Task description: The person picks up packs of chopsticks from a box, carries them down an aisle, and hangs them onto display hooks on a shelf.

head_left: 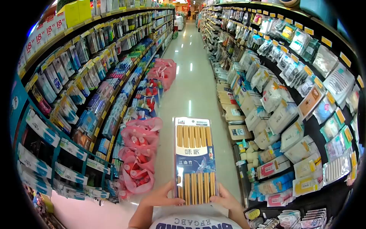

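Observation:
A flat pack of bamboo chopsticks [195, 164] with a blue and cream label stands upright in front of my body, its front towards the camera. My left hand [164, 196] grips its lower left edge, with the thumb across the front. On the lower right edge my right hand [225, 196] holds the same pack, thumb on the front and the other fingers mostly behind it. Below the pack, a white shirt with dark lettering [194, 223] shows.
Shelves of packaged goods [91, 72] line the left, with pink bags [138, 164] of red-capped bottles beside them on the floor. Hanging packets [274, 95] fill the right rack. A shiny aisle floor [190, 76] runs between; a person [189, 14] stands far off.

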The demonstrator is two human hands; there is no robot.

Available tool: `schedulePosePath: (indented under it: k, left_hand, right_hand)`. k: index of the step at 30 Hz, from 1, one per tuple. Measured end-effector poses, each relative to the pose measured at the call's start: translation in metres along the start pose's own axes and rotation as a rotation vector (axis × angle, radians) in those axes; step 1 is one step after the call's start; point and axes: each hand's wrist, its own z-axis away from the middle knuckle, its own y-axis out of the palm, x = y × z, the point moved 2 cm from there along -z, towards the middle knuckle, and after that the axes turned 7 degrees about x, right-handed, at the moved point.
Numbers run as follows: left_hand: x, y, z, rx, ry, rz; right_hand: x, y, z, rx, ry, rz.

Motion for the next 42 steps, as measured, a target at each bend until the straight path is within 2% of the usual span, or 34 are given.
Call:
schedulePosePath:
  k: [3,5,8,10,13,16,20,23,25,26,28,29,31,35,37,38,42]
  left_hand:
    - [0.013,-0.032,0.002,0.032,-0.070,0.138]
    - [0.018,-0.043,0.003,0.008,-0.028,0.139]
    - [0.030,-0.054,0.003,-0.118,-0.006,0.166]
    - [0.028,-0.065,-0.004,-0.105,-0.070,0.206]
    - [0.025,-0.079,-0.017,-0.101,-0.168,0.320]
    - [0.030,-0.091,-0.032,-0.078,-0.129,0.206]
    - [0.039,-0.113,-0.061,-0.185,-0.085,0.286]
    - [0.044,-0.128,-0.090,-0.302,-0.019,0.118]
    - [0.031,-0.136,-0.114,-0.373,-0.044,0.368]
    - [0.031,-0.141,-0.126,-0.377,-0.063,0.380]
    - [0.021,-0.150,-0.157,-0.379,-0.039,0.340]
    - [0.016,-0.154,-0.175,-0.383,-0.005,0.321]
    - [0.004,-0.160,-0.207,-0.342,-0.063,0.310]
    - [0.002,-0.163,-0.258,-0.292,-0.008,0.166]
    - [-0.005,-0.163,-0.281,-0.260,0.033,0.082]
    - [0.000,-0.164,-0.291,-0.207,-0.003,0.200]
    - [0.005,-0.171,-0.330,-0.158,-0.045,0.294]
  right_hand:
    - [0.003,0.005,-0.033,0.004,-0.028,-0.017]
    - [0.003,0.009,-0.049,0.018,0.020,-0.090]
    - [-0.001,0.006,-0.073,0.040,-0.009,-0.051]
    - [-0.005,-0.002,-0.083,0.062,0.169,-0.117]
    - [-0.001,-0.016,-0.105,0.110,0.171,-0.043]
    - [0.012,-0.032,-0.128,0.151,0.169,-0.015]
    - [0.018,-0.063,-0.169,0.196,0.065,0.039]
    - [0.025,-0.101,-0.199,0.202,0.153,-0.113]
    - [0.034,-0.135,-0.224,0.333,0.071,0.093]
    - [0.044,-0.149,-0.235,0.336,0.058,0.084]
    - [0.075,-0.176,-0.256,0.400,-0.241,0.310]
    - [0.087,-0.187,-0.260,0.390,-0.252,0.317]
    - [0.105,-0.211,-0.262,0.351,-0.150,0.216]
    - [0.097,-0.255,-0.262,0.304,-0.110,0.087]
    - [0.088,-0.271,-0.257,0.131,0.035,-0.152]
    - [0.086,-0.277,-0.253,0.122,0.039,-0.150]
    - [0.082,-0.297,-0.258,-0.041,0.028,-0.157]
